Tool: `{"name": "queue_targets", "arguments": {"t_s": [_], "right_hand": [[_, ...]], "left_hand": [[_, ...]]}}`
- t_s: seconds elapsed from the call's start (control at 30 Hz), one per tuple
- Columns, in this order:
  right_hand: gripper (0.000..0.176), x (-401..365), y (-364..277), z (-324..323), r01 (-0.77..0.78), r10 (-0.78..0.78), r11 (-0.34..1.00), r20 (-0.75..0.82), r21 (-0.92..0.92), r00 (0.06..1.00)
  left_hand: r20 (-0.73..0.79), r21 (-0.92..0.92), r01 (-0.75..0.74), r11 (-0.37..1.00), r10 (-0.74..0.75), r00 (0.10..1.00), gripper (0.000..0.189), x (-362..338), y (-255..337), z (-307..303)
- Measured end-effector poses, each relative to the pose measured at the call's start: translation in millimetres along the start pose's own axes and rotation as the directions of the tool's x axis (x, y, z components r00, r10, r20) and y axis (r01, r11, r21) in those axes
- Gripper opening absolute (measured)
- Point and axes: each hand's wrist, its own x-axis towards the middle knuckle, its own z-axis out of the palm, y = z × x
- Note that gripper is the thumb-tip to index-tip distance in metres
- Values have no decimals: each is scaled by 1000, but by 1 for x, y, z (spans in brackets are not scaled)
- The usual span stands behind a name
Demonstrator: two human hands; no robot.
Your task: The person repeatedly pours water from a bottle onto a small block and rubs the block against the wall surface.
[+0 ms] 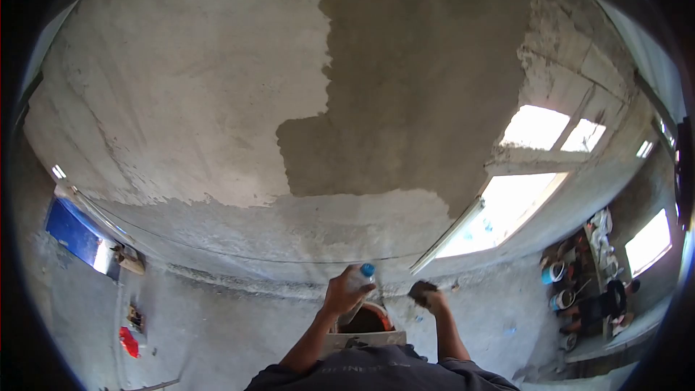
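My left hand (343,292) is raised and closed around a clear plastic bottle with a blue cap (367,271). My right hand (432,298) is up beside it, gripping a small dark lump-like object (420,289) that I cannot identify. Just below and between my hands sits a bucket with an orange rim (378,309), with a pale flat board (387,336) in front of it. Both forearms reach up from my dark shirt at the bottom edge.
A dark wet plaster patch (413,80) covers part of the lighter grey surface (181,80) overhead. Bright window openings (510,206) lie to the right. A person (604,304) crouches among buckets (556,272) at far right. A blue panel (72,232) and a red object (129,341) are at left.
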Motion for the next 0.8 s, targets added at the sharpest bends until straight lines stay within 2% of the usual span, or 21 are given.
{"name": "queue_targets", "arguments": {"t_s": [0.03, 0.07, 0.1, 0.13, 0.17, 0.2, 0.23, 0.3, 0.33, 0.37, 0.4, 0.43, 0.47, 0.5, 0.53, 0.57, 0.6, 0.63, 0.7, 0.73, 0.8], "right_hand": [[23, -7, -5, 2, 40, -34, 949, 25, -313, 999], [21, -5, -17, 8, 16, -66, 685, -40, -729, 997], [20, -1, -30, 15, -53, -126, 260, -88, -964, 988], [26, -5, -45, 26, 68, -254, 290, -8, -955, 967], [26, 6, -63, 36, 77, -275, 283, -4, -956, 961], [29, 18, -81, 45, 159, -106, 777, 122, -609, 987], [32, 29, -101, 55, 51, -31, 997, 326, -53, 945], [36, 64, -161, 84, 120, -180, 979, 416, 165, 891], [33, 38, -216, 122, 233, -273, 961, 383, 149, 883], [32, 51, -259, 146, 484, -464, 875, 345, 32, 816], [32, 9, -313, 184, 593, -538, 795, 303, -126, 786], [31, -42, -364, 220, 721, -647, 652, 323, -236, 691], [31, -20, -404, 235, 838, -897, 87, 324, -539, 301], [30, -40, -444, 263, 799, -945, -237, 323, -553, -57], [25, -40, -482, 287, 681, -952, -302, 252, -667, -176], [29, -83, -521, 308, 601, -903, -427, 359, -676, -238], [43, -93, -558, 330, 543, -831, -549, 344, -636, -438], [56, -126, -577, 350, 553, -845, -529, 341, -644, -412], [58, -126, -628, 384, 374, -587, -762, 319, -529, -744], [58, -114, -645, 399, 378, -589, -761, 319, -527, -743], [57, -76, -657, 420, 183, -525, -792, 496, -583, -692]], "left_hand": [[-21, -5, 40, 999, -40, 999, 54, -7, -1, 0], [-31, -21, 31, 999, -32, 999, 54, -13, -2, 0], [-63, -4, 26, 1000, -26, 998, 55, -19, -3, 1], [-98, 18, 15, 1000, -13, 995, 56, -20, -6, -1], [-110, 12, -4, 1000, 5, 994, 56, -22, -11, -1], [-133, 13, 15, 1000, -13, 991, 56, -27, -17, 0], [-154, 14, 38, 999, -35, 987, 56, -31, -21, 0], [-177, -2, 74, 997, -73, 981, 55, -38, -19, -6], [-194, -11, 118, 993, -118, 974, 54, -40, -18, -8], [-197, -17, 113, 993, -114, 974, 54, -43, -18, -10], [-222, -33, 139, 990, -143, 965, 53, -45, -19, -12], [-246, -47, 167, 985, -174, 954, 53, -48, -21, -14], [-248, -48, 167, 985, -174, 953, 53, -50, -26, -16], [-271, -52, 166, 985, -174, 947, 53, -53, -31, -16], [-294, -56, 166, 985, -175, 940, 53, -54, -34, -18], [-301, -54, 166, 985, -175, 938, 53, -55, -32, -21], [-319, -24, 169, 985, -168, 933, 52, -57, -28, -26], [-337, 7, 174, 985, -162, 928, 51, -57, -26, -29], [-369, 16, 169, 985, -152, 917, 51, -60, -42, -28], [-393, 23, 161, 987, -140, 909, 51, -62, -49, -27], [-403, 8, 172, 985, -154, 902, 51, -66, -54, -29]]}}
